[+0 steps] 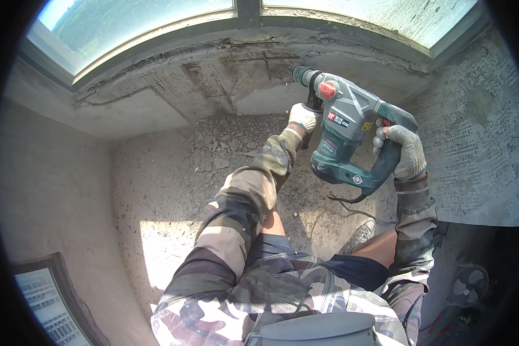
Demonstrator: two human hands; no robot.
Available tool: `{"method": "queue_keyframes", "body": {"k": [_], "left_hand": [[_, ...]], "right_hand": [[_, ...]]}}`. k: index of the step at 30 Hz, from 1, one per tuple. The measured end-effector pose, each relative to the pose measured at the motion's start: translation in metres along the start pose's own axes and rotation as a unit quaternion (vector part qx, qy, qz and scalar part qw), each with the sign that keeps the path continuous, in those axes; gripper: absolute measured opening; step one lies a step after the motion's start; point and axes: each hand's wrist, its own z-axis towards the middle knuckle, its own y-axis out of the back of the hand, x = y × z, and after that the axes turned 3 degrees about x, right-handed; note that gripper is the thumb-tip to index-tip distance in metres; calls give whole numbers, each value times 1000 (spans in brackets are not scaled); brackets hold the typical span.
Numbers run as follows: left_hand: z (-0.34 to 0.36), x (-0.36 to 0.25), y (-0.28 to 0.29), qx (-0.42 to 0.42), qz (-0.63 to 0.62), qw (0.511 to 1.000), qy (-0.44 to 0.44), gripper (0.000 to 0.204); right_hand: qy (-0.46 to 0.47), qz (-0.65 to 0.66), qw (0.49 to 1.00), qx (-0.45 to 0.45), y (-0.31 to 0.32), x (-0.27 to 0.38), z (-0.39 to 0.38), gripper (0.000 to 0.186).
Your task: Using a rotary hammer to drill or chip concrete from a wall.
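A green and grey rotary hammer drill point(349, 118) with a red knob is held up in front of me, its nose pointing left toward the wall under the window. My gloved left hand point(305, 117) wraps around the black side handle near the front. Around the rear grip closes my gloved right hand point(405, 149), with fingers by the red trigger. The drill's tip is at the broken wall point(254, 69); I cannot make out a bit. A black cord point(352, 200) hangs from the bottom of the rear grip.
Rubble point(219, 147) lies on the dusty floor along the wall's foot. Windows point(150, 29) run above the chipped wall. A rough plastered wall point(473, 132) stands at the right. A fan point(469, 285) is at the lower right, with my shoe point(360, 235) near the cord.
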Motion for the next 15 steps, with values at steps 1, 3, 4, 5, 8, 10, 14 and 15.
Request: {"method": "queue_keyframes", "body": {"k": [1,3,4,5,8,10,14,15], "left_hand": [[-1,-1,-5,8,-26,1000,13,79],[-4,2,-7,23,-76,996,45,79],[-8,-2,-5,-4,-9,1000,-8,70],[-8,-2,-7,-4,-7,1000,-9,70],[-3,1,-20,-27,-97,995,-8,59],[1,19,-41,-42,-383,922,37,49],[9,17,-32,-45,-586,803,98,38],[8,16,-30,-21,-791,591,157,36]], "right_hand": [[1,2,1000,0,-1,-3,-7,27],[7,0,1000,0,-8,-15,-20,29],[28,-4,999,-21,-14,-14,-30,28],[29,-2,999,-21,-15,-17,-34,28],[66,-67,995,-17,-24,-23,-42,33],[73,-61,996,-4,-36,-31,-33,32],[71,-64,995,-7,-44,-29,-20,21],[64,-67,996,-1,-45,-28,-18,15]]}}
